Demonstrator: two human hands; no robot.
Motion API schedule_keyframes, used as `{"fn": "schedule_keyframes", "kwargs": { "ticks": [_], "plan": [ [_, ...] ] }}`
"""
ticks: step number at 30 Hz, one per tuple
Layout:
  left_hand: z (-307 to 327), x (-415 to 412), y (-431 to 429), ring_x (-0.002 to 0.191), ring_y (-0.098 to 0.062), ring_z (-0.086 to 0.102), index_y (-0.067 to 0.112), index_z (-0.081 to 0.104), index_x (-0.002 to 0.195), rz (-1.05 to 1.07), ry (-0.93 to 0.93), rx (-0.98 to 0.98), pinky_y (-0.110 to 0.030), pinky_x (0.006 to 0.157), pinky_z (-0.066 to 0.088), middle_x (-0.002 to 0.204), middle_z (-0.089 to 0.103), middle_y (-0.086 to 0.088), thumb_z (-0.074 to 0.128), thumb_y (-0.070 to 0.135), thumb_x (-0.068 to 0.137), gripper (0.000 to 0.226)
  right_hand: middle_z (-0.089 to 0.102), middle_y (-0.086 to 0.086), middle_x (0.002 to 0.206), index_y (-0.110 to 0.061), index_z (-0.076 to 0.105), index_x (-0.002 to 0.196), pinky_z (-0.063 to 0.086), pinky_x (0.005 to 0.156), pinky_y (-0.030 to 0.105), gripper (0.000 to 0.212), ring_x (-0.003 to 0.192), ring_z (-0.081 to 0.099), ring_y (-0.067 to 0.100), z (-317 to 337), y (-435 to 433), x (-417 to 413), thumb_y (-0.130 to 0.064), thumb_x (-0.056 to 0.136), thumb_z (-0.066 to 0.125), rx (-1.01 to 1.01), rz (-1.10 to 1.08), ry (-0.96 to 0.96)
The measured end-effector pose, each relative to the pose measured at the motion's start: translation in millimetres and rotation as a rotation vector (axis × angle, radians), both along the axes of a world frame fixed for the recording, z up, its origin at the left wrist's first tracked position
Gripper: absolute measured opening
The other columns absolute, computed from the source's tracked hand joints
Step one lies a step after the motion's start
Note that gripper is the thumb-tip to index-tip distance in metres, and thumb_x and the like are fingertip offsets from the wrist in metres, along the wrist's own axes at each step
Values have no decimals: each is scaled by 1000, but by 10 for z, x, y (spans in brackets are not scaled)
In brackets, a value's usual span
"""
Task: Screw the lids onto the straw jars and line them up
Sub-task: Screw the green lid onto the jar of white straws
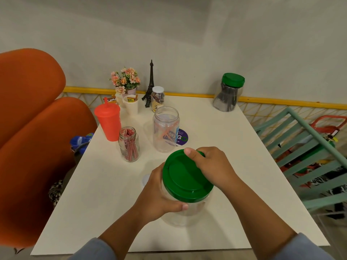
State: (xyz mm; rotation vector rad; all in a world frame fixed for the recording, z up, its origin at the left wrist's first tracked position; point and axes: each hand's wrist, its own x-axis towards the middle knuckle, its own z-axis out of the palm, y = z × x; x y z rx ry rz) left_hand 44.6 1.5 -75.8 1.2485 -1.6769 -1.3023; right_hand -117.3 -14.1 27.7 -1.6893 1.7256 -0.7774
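Straw jar (pixel 180 212) is gripped by left hand (pixel 157 194), right hand (pixel 212 166) clasps its green lid (pixel 185 177), maybe untightened; far jar (pixel 228 94) capped, middle jar (pixel 165 130) lidless.

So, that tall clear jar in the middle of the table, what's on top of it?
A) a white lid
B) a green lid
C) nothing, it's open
C: the tall clear jar shows a bare mouth; the right hand grips a green lid on the near jar, held by the left hand.
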Motion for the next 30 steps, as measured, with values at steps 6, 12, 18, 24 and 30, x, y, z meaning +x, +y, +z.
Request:
{"fn": "schedule_keyframes", "kwargs": {
  "ticks": [6, 12, 18, 24, 30],
  "plan": [
    [-20, 0, 0, 125, -13, 46, 46, 31, 133, -1, 5, 12, -41, 101, 47, 133, 45, 15, 90, 47, 42, 108, 47, 0, 45, -15, 52, 51, 39, 56, 26, 53, 45, 48, 16, 39, -7, -15, -53, 87, 46, 133, -132, -48],
    [-43, 2, -16, 125, -14, 46, 45, 32, 133, 6, 0, 11, -41, 101, 47, 133, 46, 14, 90, 48, 39, 111, 50, 3, 55, -16, 57, 53, 44, 73, 33, 49, 55, 49, 20, 49, -58, -75, -44, 91, 45, 196, -147, -104],
    [-27, 13, -4, 125, -9, 43, 51, 27, 131, 12, -33, 22, -35, 103, 46, 133, 40, 21, 87, 44, 40, 109, 67, 15, 86, -4, 68, 81, 39, 69, 31, 36, 78, 55, 24, 71, -60, -171, -29, 93, 45, 61, -69, 81],
    [-11, 14, 1, 125, -8, 42, 53, 27, 129, -2, -25, 14, -32, 103, 46, 131, 40, 23, 87, 41, 42, 106, 60, 2, 71, -23, 62, 105, 49, 69, 31, 25, 66, 56, 18, 96, -22, -246, -18, 92, 41, 62, -5, 103],
    [1, 12, 9, 125, -5, 42, 54, 29, 128, -6, -8, 5, -31, 103, 45, 128, 42, 27, 87, 42, 42, 104, 59, -3, 55, -34, 59, 118, 44, 48, 11, 42, 41, 51, 0, 138, 102, -374, -7, 90, 43, 205, 84, -33]
  ]
}}
